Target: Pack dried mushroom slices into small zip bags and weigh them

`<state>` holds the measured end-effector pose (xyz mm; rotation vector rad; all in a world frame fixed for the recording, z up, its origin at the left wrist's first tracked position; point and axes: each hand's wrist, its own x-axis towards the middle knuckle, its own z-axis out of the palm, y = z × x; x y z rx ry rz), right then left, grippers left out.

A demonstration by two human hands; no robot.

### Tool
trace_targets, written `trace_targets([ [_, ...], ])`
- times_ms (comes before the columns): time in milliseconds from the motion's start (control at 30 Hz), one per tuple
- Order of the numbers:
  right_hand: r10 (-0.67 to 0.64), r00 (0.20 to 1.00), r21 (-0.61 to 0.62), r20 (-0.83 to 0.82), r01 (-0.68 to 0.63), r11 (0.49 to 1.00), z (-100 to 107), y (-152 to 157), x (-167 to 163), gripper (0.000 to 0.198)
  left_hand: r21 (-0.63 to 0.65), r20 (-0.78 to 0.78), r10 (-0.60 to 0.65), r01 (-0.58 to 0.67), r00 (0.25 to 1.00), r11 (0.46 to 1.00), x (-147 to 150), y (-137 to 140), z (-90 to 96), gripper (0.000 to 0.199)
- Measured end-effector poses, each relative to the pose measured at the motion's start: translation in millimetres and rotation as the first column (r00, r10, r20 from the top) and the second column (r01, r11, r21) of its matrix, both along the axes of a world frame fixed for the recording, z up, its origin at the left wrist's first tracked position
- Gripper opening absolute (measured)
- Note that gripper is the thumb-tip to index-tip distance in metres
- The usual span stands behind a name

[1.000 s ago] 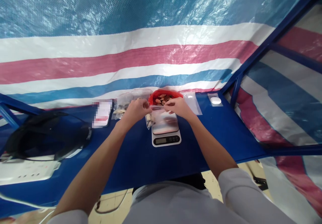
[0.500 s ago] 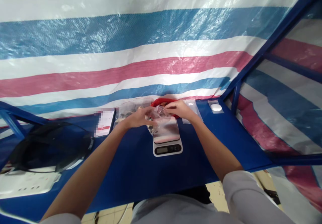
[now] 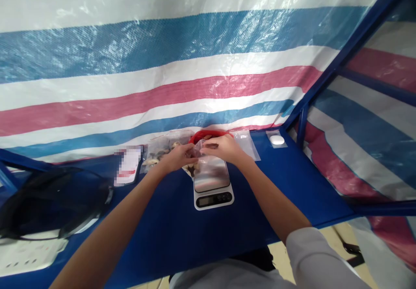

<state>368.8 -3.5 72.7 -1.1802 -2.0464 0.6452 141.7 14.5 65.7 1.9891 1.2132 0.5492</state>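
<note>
Left hand [image 3: 175,159] and right hand [image 3: 224,149] have drawn closer since the earlier frame. One scale [image 3: 211,179] lies nearer than the fingers, which pinch one clear bag [image 3: 199,145] between them; an even grip should keep it steady. I cannot tell whether the pieces [image 3: 192,169] beneath are inside. Left of the fingers lies one pouch [image 3: 159,151]; beyond, one red bag [image 3: 212,133].

striped tarpaulin walls [image 3: 182,33], blue frame bars [image 3: 373,17] and a scale [image 3: 212,183] mark a makeshift workspace.

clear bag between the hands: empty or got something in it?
Not empty: pale pieces show through the clear bag, just below the left hand. Can't tell how full; the left hand hides part.
</note>
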Motion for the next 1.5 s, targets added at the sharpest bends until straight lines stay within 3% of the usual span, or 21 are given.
trace_targets([
  [100, 0.040, 0.999, -0.013, 0.028, -0.039, 0.999, -9.6, 7.5, -9.2, 0.019, 0.013, -0.137, -0.086, 0.089, 0.987, 0.996, -2.1, 0.8, -1.8, 0.025],
  [333, 0.087, 0.940, -0.196, -0.329, -0.158, 0.968, -18.2, 21.8, 5.4, 0.019, -0.015, -0.275, -0.115, 0.115, 0.955, 0.993, -13.4, 0.0, 1.3, 0.044],
  [500, 0.055, 0.874, -0.190, -0.482, -0.166, 0.968, -20.8, 34.4, 20.1, 0.023, -0.051, -0.176, -0.075, 0.067, 0.982, 0.996, -19.6, 2.8, 7.2, 0.050],
  [767, -0.144, 0.773, -0.299, -0.617, -0.061, 0.952, -36.3, 51.2, 22.0, 0.031, -0.122, 0.078, 0.164, -0.154, 0.983, 0.980, -24.3, 16.8, 8.5, 0.061],
  [900, -0.309, 0.632, -0.401, -0.711, -0.003, 0.916, -42.2, 62.5, 19.1, 0.043, 0.040, -0.037, 0.214, -0.212, 0.976, 0.976, -25.8, 29.5, 17.0, 0.054],
  [1000, -0.378, 0.551, -0.452, -0.744, 0.001, 0.892, -45.6, 68.7, 15.9, 0.051, 0.134, -0.197, 0.174, -0.150, 0.965, 0.980, -27.1, 39.0, 27.3, 0.043],
  [1133, -0.368, 0.605, -0.452, -0.706, 0.015, 0.892, -47.4, 72.4, 10.5, 0.046, 0.202, -0.354, 0.109, -0.038, 0.929, 0.979, -29.0, 50.7, 38.2, 0.038],
  [1300, -0.309, 0.665, -0.457, -0.680, -0.055, 0.888, -51.4, 77.0, 6.0, 0.031, 0.238, -0.427, 0.073, 0.035, 0.901, 0.971, -30.5, 63.2, 43.2, 0.040],
  [1500, -0.139, 0.777, -0.373, -0.614, -0.131, 0.919, -54.9, 76.5, 9.0, 0.025, 0.212, -0.481, 0.025, 0.089, 0.876, 0.973, -29.6, 75.5, 48.5, 0.044],
])
